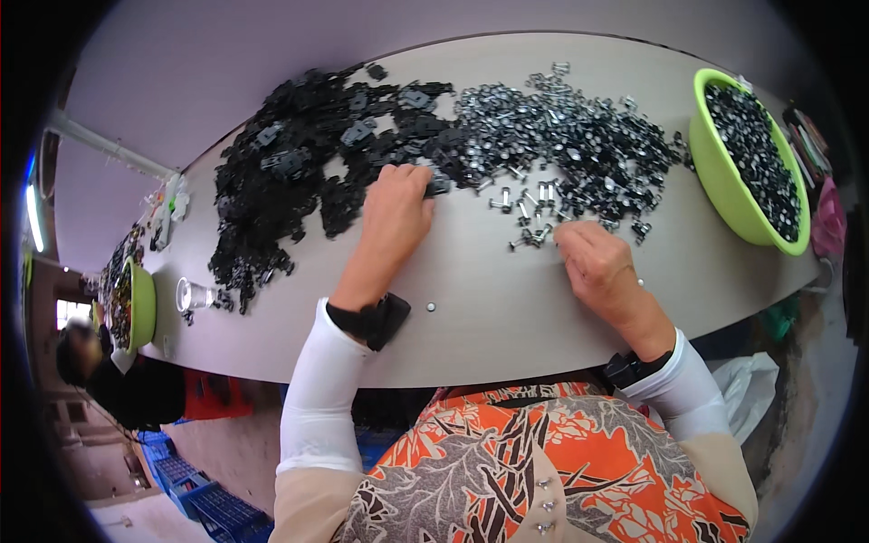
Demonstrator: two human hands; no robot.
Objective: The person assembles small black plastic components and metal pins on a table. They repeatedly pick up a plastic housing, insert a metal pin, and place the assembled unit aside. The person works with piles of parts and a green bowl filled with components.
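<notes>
My left hand (396, 210) rests at the near edge of a pile of flat black plastic pieces (290, 163), its fingers bent down and close together. Beside its fingertips lies a dark grey plastic piece (438, 184); what is under the fingers is hidden. My right hand (597, 264) is closed just above the tabletop, thumb and fingers drawn together. Whatever it pinches does not show. Just left of its fingertips lie loose small metal pins with black ends (529, 239). Beyond them spreads a heap of shiny small metal-and-black parts (552, 127).
A lime green basin (706, 172) full of small dark parts stands at the right end of the table (489, 335). At left are a clear plastic cup (194, 295) and another green basin (143, 308). A person in black (136, 389) sits beyond. One small round part (431, 308) lies near me.
</notes>
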